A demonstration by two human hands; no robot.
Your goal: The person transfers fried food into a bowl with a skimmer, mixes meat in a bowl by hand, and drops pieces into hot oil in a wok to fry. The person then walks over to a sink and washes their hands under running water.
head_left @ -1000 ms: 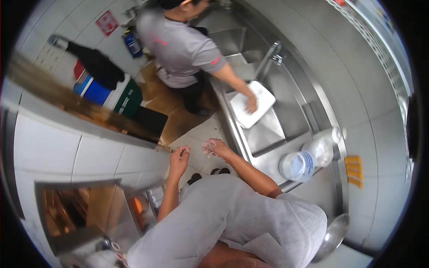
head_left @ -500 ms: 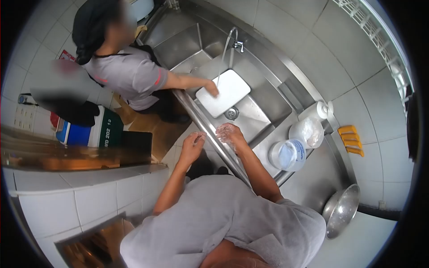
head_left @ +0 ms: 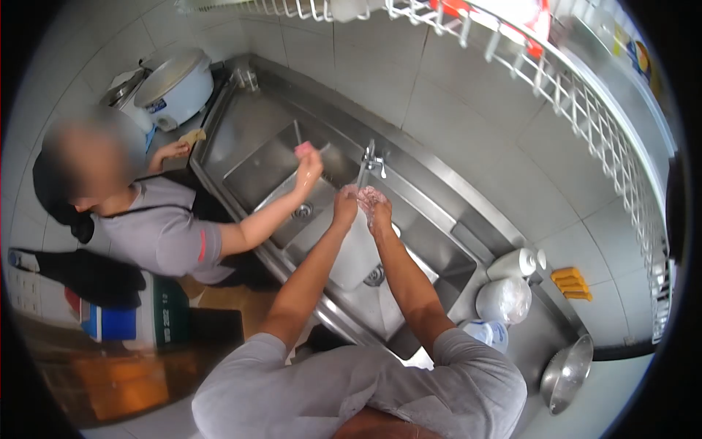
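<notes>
My left hand [head_left: 346, 206] and my right hand [head_left: 376, 208] are close together over the sink [head_left: 457, 267], just below the faucet [head_left: 372, 159]. Pale pinkish residue coats the fingers of both. The fingers of my right hand are spread; those of my left hand are slightly bent and partly overlapped by the right, with no object visible in either. Under my hands and forearms, a white tray or board [head_left: 352, 262] lies in the sink beside the drain [head_left: 374, 276].
At the left, a co-worker [head_left: 157, 234] reaches over the sinks with a pink sponge [head_left: 303, 149] in one hand. A white cooker [head_left: 174, 88], white bottle [head_left: 512, 263], wrapped container [head_left: 503, 301] and metal bowl [head_left: 567, 374] stand around; a wire rack [head_left: 541, 80] hangs above.
My hands have moved forward from the sink's front edge to the faucet and come together. The co-worker's hand has left the white tray and now holds a pink sponge. The view has shifted.
</notes>
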